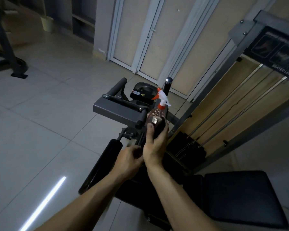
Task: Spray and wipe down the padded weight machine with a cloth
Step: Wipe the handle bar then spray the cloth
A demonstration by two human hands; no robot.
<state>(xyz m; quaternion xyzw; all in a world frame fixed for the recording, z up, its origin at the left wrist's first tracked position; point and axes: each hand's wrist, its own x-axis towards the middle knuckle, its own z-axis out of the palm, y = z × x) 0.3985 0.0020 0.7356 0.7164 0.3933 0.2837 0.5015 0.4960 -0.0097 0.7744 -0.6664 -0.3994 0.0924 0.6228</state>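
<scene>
Near right, at the frame edge: flat black pad [240,197] of the machine [250,135], right of the right forearm. Both forearms bare, entering from the near edge and converging toward the centre.

Centre: right hand [155,144] gripping the bottle [154,115] from below, thumb on the near face, fingers curled round the right side. Bottle roughly upright, with tinted clear body, orange collar and white trigger head, orange nozzle pointing left. Held in the air above the middle of the machine, just right of the near end of the grey bar [117,110].

Left hand [128,158] just left of the right wrist and touching it, fingers curled inward. Contents of that grip not discernible; open or closed: cannot tell.

Left of the hands: black roller [105,162], running from near left toward the far centre, mounted on a short rod. Right of the hands: black stack [188,147] of weights, with chrome rods [232,112] rising from it toward the far right.

Beyond the bottle: grey bar with black grips at its ends, then an upright black post [168,84] with a chrome cap. Far right: dark placard [274,47] on the frame, print too blurred to read in full.

Far: pale doors [148,39] behind the machine. Glossy grey tile floor [40,114] across the left half. Pale bin [47,23] at far left, by the wall. Part of another dark frame [7,47] at the left edge.
</scene>
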